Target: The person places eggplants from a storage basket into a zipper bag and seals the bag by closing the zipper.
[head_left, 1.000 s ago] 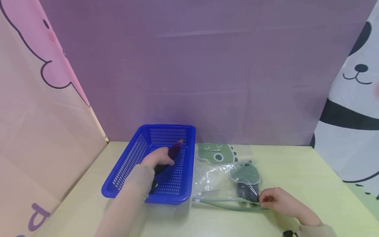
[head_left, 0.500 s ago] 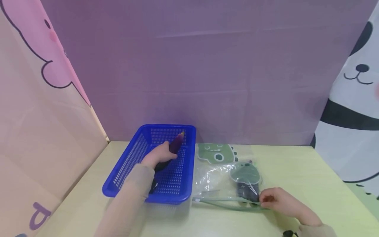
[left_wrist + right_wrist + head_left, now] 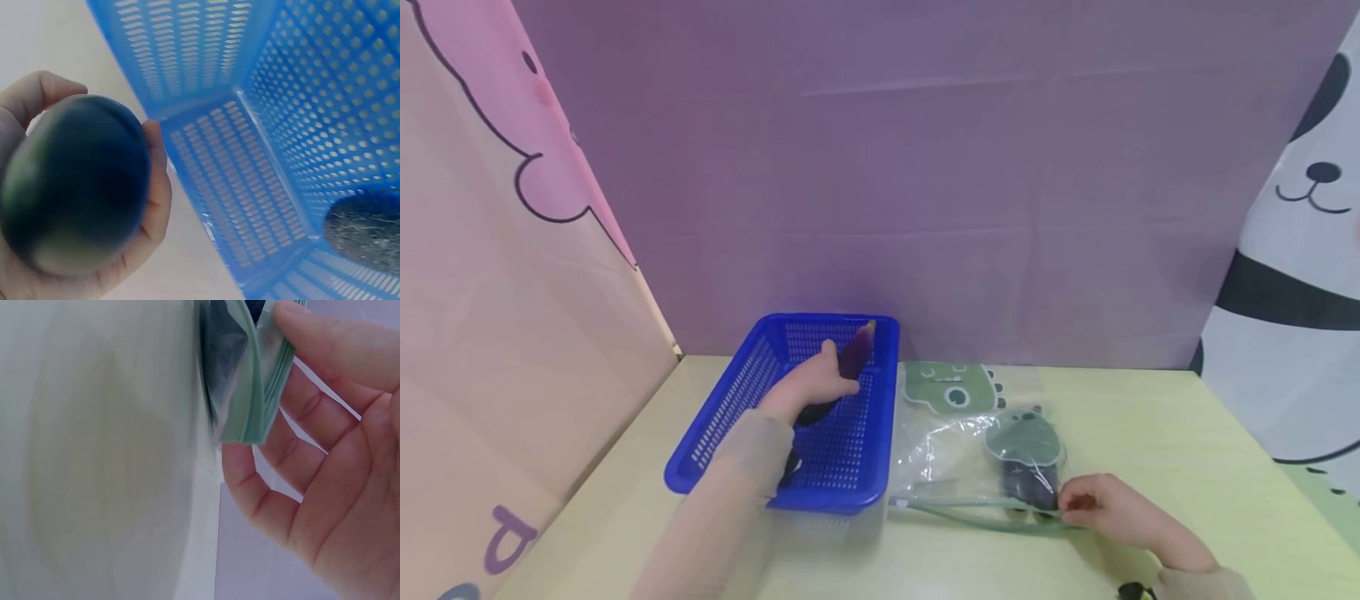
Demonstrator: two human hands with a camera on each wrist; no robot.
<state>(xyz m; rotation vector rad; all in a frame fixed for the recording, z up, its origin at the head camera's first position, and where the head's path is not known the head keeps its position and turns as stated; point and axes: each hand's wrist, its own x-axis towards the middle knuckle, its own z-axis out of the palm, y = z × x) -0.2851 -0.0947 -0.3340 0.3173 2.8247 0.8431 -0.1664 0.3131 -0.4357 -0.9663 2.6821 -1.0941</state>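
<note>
My left hand (image 3: 812,385) grips a dark purple eggplant (image 3: 856,354) over the blue plastic basket (image 3: 889,417). Its stem end points to the basket's far right corner. In the left wrist view the fingers curl round the eggplant's rounded, dark end (image 3: 81,181). With thumb and fingers, my right hand (image 3: 1108,510) pinches the green zip edge (image 3: 250,419) of a clear zip bag (image 3: 936,450) at its right end. The bag lies on the table beside the basket, a dark item (image 3: 1030,483) inside it, partly hidden by a printed green cartoon.
Another dark, rough-skinned item (image 3: 365,231) lies in the basket, its kind unclear. The pale wooden table (image 3: 1150,442) extends right of the bag. A purple cloth (image 3: 925,208) stands behind, with printed cloths at both sides.
My left hand has raised the eggplant slightly and shifted it towards the basket's far right corner. The right hand keeps its pinch on the bag; the view has turned slightly left.
</note>
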